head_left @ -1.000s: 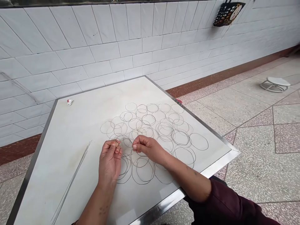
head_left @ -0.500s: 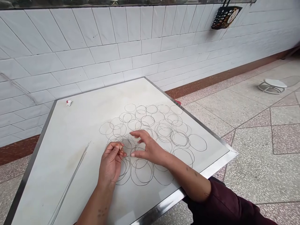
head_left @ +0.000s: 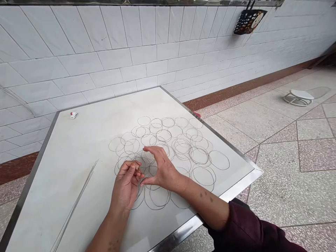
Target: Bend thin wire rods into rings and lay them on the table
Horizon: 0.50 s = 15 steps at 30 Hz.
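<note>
My left hand (head_left: 127,183) pinches a small tan piece (head_left: 137,166) between thumb and fingertips, above the white table (head_left: 86,140). Just right of it, my right hand (head_left: 164,171) is spread in a wide C shape, thumb and fingers apart, with nothing seen between them. Many thin wire rings (head_left: 220,160) lie overlapping on the table under and beyond both hands. To the left, several straight thin wires (head_left: 76,203) lie in a loose bundle.
A small red and white item (head_left: 74,115) sits at the table's far left corner. White tiled wall runs behind the table. A dark patterned bag (head_left: 249,21) hangs on it. A low white round stool (head_left: 299,97) stands on the floor at right.
My right hand has shifted slightly left, its thumb closer to my left hand and its fingers wider apart. The whole view has moved a little.
</note>
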{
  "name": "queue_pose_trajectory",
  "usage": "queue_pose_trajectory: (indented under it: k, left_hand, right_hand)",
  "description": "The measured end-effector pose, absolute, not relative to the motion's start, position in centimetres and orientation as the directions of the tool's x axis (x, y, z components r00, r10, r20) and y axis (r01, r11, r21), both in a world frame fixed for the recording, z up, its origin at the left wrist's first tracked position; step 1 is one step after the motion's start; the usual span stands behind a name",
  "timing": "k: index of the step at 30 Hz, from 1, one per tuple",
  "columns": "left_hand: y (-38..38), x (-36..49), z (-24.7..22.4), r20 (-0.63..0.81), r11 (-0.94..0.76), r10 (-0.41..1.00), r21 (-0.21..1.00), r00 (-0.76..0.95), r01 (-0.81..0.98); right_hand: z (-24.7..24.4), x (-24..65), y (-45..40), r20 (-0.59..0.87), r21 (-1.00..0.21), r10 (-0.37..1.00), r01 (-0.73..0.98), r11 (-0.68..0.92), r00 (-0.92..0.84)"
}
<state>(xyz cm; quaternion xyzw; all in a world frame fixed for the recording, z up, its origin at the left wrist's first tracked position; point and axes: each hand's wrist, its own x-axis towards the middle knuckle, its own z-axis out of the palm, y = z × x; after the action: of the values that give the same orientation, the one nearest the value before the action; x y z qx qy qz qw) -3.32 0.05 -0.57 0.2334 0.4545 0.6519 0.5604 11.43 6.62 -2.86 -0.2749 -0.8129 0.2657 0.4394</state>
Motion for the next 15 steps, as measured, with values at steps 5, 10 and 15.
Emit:
queue_pose_trajectory:
  k: [5, 10, 15]
  left_hand:
    - [-0.05, -3.16, -0.57, -0.204, 0.041, 0.945, 0.850, -0.256, -0.525]
    - [-0.12, -2.97, -0.48, -0.244, 0.056, 0.937, 0.812, -0.251, -0.581]
    - [-0.14, -2.68, -0.52, -0.229, 0.026, 0.942, 0.780, -0.247, -0.625]
  right_hand:
    - [-3.04, 11.53, 6.78, 0.564, -0.683, 0.684, 0.206, 0.701, -0.463]
    - [-2.84, 11.75, 6.89, 0.563, -0.713, 0.683, 0.145, 0.686, -0.464]
    - [-3.02, 11.77, 6.93, 0.554, -0.747, 0.701, 0.105, 0.657, -0.449]
